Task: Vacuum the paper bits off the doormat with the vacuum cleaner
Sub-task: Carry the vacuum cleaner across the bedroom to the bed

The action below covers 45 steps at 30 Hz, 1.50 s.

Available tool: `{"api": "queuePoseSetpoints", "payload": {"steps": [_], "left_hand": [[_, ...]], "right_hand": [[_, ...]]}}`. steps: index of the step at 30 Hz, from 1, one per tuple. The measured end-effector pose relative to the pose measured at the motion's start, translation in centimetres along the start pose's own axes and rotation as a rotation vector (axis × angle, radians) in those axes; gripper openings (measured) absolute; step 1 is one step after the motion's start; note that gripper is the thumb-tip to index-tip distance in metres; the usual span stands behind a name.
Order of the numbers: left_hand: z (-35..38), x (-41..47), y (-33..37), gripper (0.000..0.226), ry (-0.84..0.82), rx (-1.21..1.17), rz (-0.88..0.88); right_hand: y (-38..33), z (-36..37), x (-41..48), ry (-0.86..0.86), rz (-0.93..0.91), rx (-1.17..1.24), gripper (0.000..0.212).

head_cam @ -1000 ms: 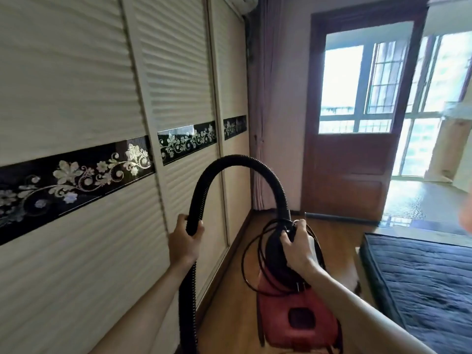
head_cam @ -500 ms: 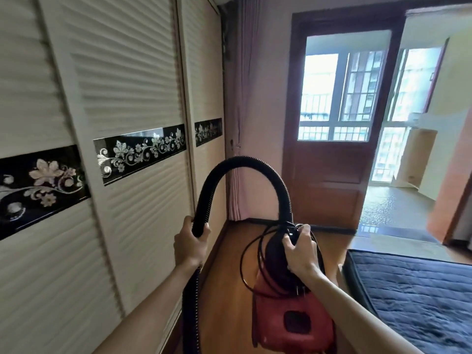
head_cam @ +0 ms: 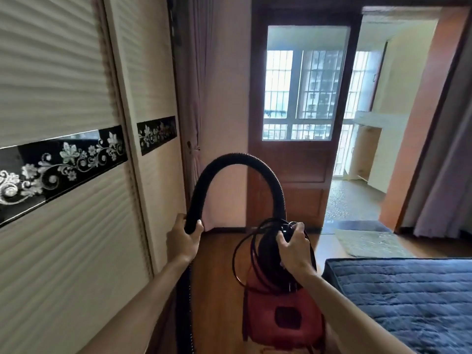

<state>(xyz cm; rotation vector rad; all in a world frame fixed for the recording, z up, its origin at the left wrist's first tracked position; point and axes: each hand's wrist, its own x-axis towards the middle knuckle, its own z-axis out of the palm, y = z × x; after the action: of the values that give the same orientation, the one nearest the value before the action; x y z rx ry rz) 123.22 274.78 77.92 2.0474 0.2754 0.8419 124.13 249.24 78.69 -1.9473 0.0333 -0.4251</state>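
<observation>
I carry a red vacuum cleaner in front of me, off the floor. My right hand grips its black top handle, where a loose black cord is coiled. A black ribbed hose arches up from the top and comes down on the left, where my left hand is closed around it. The hose's lower end runs out of view. A pale doormat lies on the wooden floor by the open doorway, ahead to the right. Paper bits on it are too small to tell.
A wardrobe with sliding slatted doors lines the left side. A dark blue quilted mattress fills the lower right. A brown door with a window stands ahead, next to an open doorway to a balcony. Wooden floor runs between wardrobe and mattress.
The view has swung right and moved forward along the wardrobe, so the open doorway and the doormat have come into sight. Both hands keep their grips on hose and handle.
</observation>
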Motion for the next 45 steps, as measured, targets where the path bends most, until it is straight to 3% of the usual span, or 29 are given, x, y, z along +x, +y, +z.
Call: {"api": "queuePoseSetpoints", "payload": {"steps": [11,20,33,45], "left_hand": [[12.9,13.2,-3.2,0.024,-0.112,-0.069,0.0],[28.9,24.3,-3.7,0.028,-0.151,-0.109,-0.012],[46.1,38.9,-2.5,0.016,-0.203,-0.154,0.022],[68.0,54.8,-3.9,0.015,-0.292,-0.195,0.035]], "right_hand": [[3.7,3.9,15.7,0.09,0.008,-0.033,0.021],[8.4,6.1,32.5,0.124,0.032,-0.058,0.02],[15.2,8.5,53.1,0.245,0.02,-0.083,0.025],[22.9,11.5,74.2,0.376,0.098,-0.141,0.022]]}}
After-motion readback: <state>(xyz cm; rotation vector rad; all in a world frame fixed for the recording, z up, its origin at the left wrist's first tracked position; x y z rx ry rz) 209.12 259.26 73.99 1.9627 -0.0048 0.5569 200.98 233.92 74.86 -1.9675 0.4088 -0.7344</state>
